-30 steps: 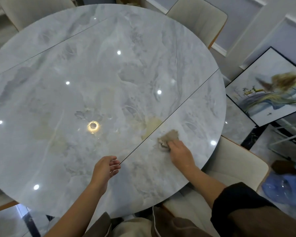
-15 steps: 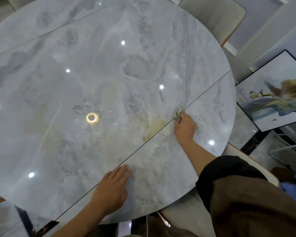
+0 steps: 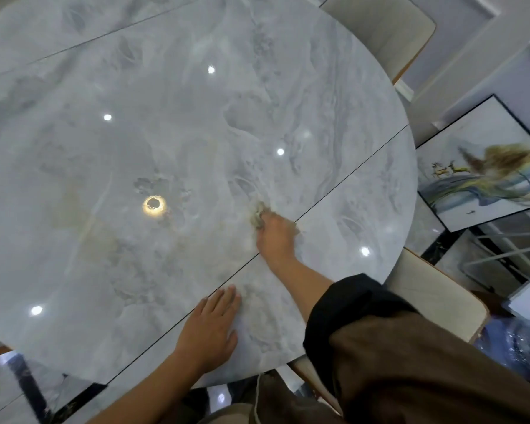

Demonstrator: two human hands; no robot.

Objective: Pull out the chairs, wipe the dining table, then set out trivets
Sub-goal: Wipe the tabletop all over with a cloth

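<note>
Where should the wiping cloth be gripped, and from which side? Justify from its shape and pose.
Grip the cloth by its bunched middle, from above, as the right hand does. It lies crumpled and soft on the table, with no handle or stiff edge, so fingers curled down over the wad probably hold best.

- right hand [image 3: 276, 237] holds a scrunched cloth [image 3: 259, 214] down on the marble table [image 3: 166, 117], right by the seam
- left hand [image 3: 210, 328] flat near the near edge
- pale chair [image 3: 435, 298] on the right, framed picture [image 3: 484, 166] past it

Glossy marble-look table [image 3: 196, 117]; fuzzy cloth [image 3: 258, 213]
</note>
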